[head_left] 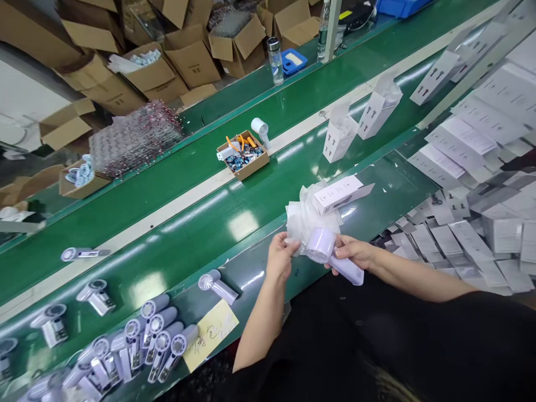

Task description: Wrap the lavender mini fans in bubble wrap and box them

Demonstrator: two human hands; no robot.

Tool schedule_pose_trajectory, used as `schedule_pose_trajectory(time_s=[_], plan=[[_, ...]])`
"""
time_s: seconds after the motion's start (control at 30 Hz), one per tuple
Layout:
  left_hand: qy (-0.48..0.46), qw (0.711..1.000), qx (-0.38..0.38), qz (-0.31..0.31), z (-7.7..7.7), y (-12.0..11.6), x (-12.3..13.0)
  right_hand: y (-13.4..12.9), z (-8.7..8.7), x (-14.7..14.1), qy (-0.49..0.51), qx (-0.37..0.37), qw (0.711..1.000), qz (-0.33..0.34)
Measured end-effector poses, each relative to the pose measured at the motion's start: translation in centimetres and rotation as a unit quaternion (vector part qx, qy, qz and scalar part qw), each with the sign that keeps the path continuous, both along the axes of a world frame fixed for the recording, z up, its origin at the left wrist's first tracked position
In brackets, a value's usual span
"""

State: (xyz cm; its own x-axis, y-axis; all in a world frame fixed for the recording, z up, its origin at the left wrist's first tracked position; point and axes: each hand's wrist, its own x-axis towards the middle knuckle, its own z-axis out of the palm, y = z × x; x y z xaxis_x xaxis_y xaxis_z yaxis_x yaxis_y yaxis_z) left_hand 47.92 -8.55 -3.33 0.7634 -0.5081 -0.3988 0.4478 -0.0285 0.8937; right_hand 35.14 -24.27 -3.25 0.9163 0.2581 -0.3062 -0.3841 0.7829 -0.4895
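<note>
A lavender handheld fan (pixel 321 245) is gripped near the top of its handle by my right hand (pixel 349 254), its fingers wrapped round it. My left hand (pixel 281 254) pinches the edge of a translucent plastic bag (pixel 299 220), just left of the fan's round head. More of these crumpled bags lie behind the fan on the green bench. On top of them rests a white printed box (pixel 337 194) with its flap open to the right. Another lavender handheld fan (pixel 218 285) lies on the bench to the left of my left hand.
Several lavender fans (pixel 163 335) lie in a heap at the lower left, beside a yellow handwritten note (pixel 211 335). A small carton of parts (pixel 245 162) stands across the belt. White boxes (pixel 341 137) stand upright on the belt; many more boxes (pixel 473 240) are piled at right.
</note>
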Motion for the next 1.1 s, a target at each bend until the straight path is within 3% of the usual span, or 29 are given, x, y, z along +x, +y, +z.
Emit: schedule_pose_trajectory(time_s=[0.07, 0.17, 0.23, 0.27, 0.3, 0.4, 0.43, 0.5, 0.57, 0.6, 0.63, 0.7, 0.77, 0.83, 0.9, 0.93, 1.0, 1.1], plan=[[-0.035, 0.999, 0.024, -0.015, 2.0, 3.0, -0.9, 0.7, 0.8, 0.9, -0.011, -0.014, 0.999, 0.043], [-0.093, 0.994, 0.049, 0.003, 3.9, 12.5, 1.3, 0.9, 1.5, 1.4, 0.027, -0.068, 0.995, 0.068], [-0.208, 0.969, 0.129, -0.028, 3.0, 19.5, 3.6, 0.6, 1.7, 1.1, 0.049, -0.1, 0.991, 0.074], [-0.271, 0.948, 0.169, -0.007, 2.0, 22.2, 4.5, 0.4, 1.7, 0.7, 0.054, -0.115, 0.989, 0.075], [-0.305, 0.929, 0.206, -0.025, 0.7, 24.1, 5.2, 0.2, 1.6, 0.3, 0.059, -0.13, 0.987, 0.075], [-0.394, 0.886, 0.228, -0.084, -2.5, 26.1, 6.4, 0.0, 1.1, -1.2, 0.097, -0.173, 0.979, 0.05], [-0.416, 0.877, 0.221, -0.093, -2.5, 26.1, 6.9, 0.1, 1.0, -1.7, 0.115, -0.178, 0.977, 0.038], [-0.446, 0.864, 0.213, -0.093, -0.4, 25.9, 8.3, 0.3, 0.7, -2.6, 0.147, -0.17, 0.974, 0.01], [-0.484, 0.845, 0.214, -0.082, 4.0, 24.7, 9.3, 0.5, 0.7, -3.5, 0.159, -0.156, 0.975, -0.021], [-0.538, 0.813, 0.215, -0.066, 6.3, 23.3, 9.1, 0.6, 0.8, -3.9, 0.159, -0.155, 0.974, -0.038], [-0.585, 0.784, 0.2, -0.056, 8.3, 21.1, 8.2, 0.7, 0.9, -4.3, 0.156, -0.159, 0.973, -0.055], [-0.588, 0.786, 0.155, -0.113, 10.3, 14.7, 4.1, 0.7, 1.1, -5.0, 0.152, -0.177, 0.968, -0.091], [-0.573, 0.796, 0.129, -0.145, 9.0, 7.2, -2.1, 0.5, 1.3, -5.7, 0.162, -0.183, 0.961, -0.13], [-0.565, 0.795, 0.116, -0.187, 5.4, 1.0, -7.9, 0.0, 1.6, -6.4, 0.191, -0.161, 0.952, -0.175], [-0.507, 0.826, 0.119, -0.216, 1.7, -2.6, -11.5, -0.6, 1.7, -6.9, 0.225, -0.122, 0.942, -0.216], [-0.462, 0.847, 0.116, -0.236, 0.4, -3.6, -12.3, -0.9, 1.7, -7.1, 0.245, -0.108, 0.936, -0.227], [-0.354, 0.887, 0.095, -0.28, -0.7, -4.8, -12.6, -1.4, 1.4, -7.9, 0.291, -0.111, 0.922, -0.231], [-0.2, 0.931, 0.065, -0.298, -0.2, -6.7, -11.9, -2.6, 0.7, -10.0, 0.339, -0.209, 0.896, -0.198]])
